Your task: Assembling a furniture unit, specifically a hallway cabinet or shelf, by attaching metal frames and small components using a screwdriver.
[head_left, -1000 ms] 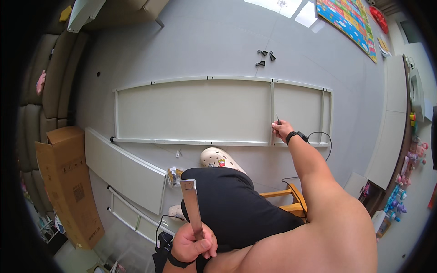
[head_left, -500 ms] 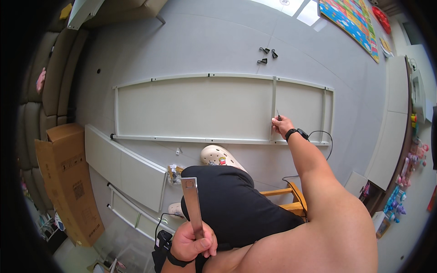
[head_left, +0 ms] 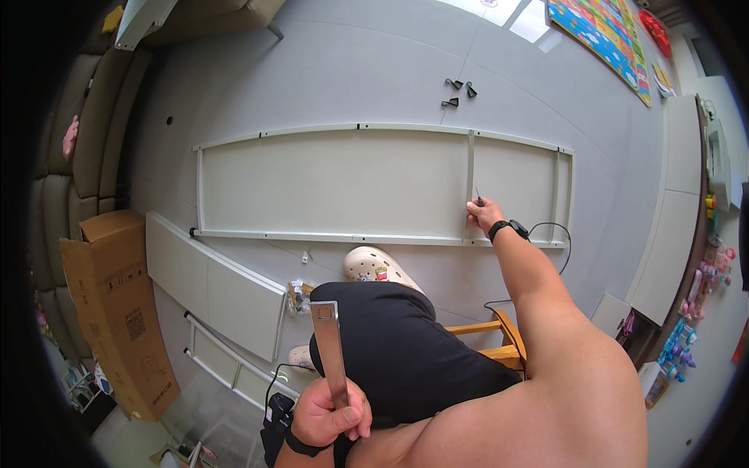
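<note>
My left hand is closed around the lower end of a flat silver metal bar, which stands nearly upright above my black-clad leg. The bar's upper end has a small square cutout and a bent edge. My right hand reaches out to the crossbar of a long white rectangular frame lying on the floor. Between its fingers is a small screwdriver with a dark handle, its thin shaft pointing away from me. Some of the fingertips touch or nearly touch the crossbar.
Three black clip-like parts lie beyond the frame. To the left are white panels, a smaller white frame and a tall cardboard box. A wooden stool stands under me, with a black cable nearby.
</note>
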`<state>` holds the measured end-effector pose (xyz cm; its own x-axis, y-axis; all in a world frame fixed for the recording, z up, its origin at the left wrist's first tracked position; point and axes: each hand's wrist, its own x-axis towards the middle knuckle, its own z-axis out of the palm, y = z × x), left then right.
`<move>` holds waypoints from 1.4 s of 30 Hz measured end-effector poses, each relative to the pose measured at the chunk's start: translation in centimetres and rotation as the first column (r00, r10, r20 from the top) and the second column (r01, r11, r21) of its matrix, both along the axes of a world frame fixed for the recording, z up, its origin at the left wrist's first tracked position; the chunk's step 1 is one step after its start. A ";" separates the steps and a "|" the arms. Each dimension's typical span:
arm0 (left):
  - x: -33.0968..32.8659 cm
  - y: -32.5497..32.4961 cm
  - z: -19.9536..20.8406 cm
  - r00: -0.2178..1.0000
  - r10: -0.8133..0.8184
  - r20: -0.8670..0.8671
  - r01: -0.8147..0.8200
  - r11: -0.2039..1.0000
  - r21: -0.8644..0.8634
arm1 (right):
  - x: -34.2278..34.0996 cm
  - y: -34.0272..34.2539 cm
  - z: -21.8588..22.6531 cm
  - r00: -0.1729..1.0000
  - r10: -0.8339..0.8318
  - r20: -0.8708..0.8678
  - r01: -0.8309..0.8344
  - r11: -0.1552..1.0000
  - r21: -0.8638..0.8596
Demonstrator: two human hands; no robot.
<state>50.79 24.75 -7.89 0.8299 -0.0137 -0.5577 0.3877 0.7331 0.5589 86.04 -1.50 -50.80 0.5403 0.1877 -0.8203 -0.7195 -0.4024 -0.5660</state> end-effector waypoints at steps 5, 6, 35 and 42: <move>0.0 0.0 -0.1 1.000 0.004 -0.002 -0.004 1.000 -0.015 | 0.0 -0.1 0.0 1.000 0.002 0.007 -0.002 1.000 0.000; -0.1 0.0 -0.1 1.000 0.006 -0.003 -0.006 1.000 -0.016 | -0.1 0.0 0.1 1.000 0.007 0.013 -0.007 1.000 -0.005; 0.2 -0.1 0.1 1.000 0.018 0.008 -0.018 1.000 0.001 | 1.6 -0.5 -0.1 0.981 0.191 0.030 -0.189 0.980 -0.061; 0.2 -0.1 -0.1 1.000 0.014 0.004 -0.014 1.000 0.002 | 1.2 -1.1 -0.7 0.958 0.279 0.071 -0.266 0.951 -0.155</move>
